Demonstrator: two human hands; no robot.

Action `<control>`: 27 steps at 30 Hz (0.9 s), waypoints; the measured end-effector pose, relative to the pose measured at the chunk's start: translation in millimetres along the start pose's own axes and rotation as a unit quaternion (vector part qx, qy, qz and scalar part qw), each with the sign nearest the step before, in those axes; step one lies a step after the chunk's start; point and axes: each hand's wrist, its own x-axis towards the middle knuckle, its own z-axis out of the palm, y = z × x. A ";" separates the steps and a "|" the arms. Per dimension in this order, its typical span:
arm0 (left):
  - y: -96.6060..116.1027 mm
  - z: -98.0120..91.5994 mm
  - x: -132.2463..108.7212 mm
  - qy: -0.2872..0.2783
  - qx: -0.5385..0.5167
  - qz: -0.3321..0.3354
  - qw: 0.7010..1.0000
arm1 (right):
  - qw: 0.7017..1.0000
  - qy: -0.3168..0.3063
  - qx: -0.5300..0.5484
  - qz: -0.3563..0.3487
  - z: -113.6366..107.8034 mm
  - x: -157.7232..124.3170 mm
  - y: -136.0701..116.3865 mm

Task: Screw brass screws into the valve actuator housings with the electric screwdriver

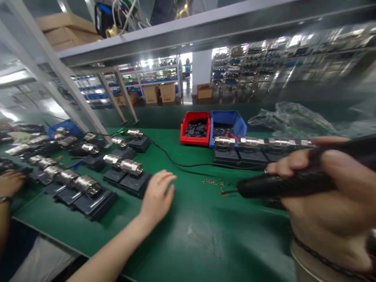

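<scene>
My right hand [329,223] is wrapped round a black electric screwdriver [273,186], held level and pointing left. Its bit ends among several small copper-coloured screws [213,182] strewn on the green work surface [188,235]. On the left, my left hand [155,196] has its fingers stretched out and holds nothing. It is beside a dark grey box-shaped unit [136,181] topped by a silver metal fitting [131,167]; whether they touch I cannot tell. Behind the screwdriver stands a row of similar units [226,155], partly hidden by my right hand.
A red bin [194,140] and a blue bin [242,125] hold dark small parts. A black cable [176,162] crosses the surface. More units [91,205] fill the left side, near another person's hand [13,182]. Clear plastic bags [290,117] lie at back right; a shelf beam [176,35] spans above.
</scene>
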 end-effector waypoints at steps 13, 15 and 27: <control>-102.2 -42.2 14.9 -0.048 0.150 0.037 0.987 | 0.994 -0.001 -0.108 0.034 9.0 -6.0 81.5; -75.4 -38.4 7.0 -0.037 0.171 0.048 0.983 | 0.993 -0.004 -0.112 0.039 11.0 -8.2 83.4; 85.8 -12.1 -24.9 -0.016 0.004 0.060 0.998 | 0.993 -0.064 -0.071 0.069 10.3 -6.0 20.8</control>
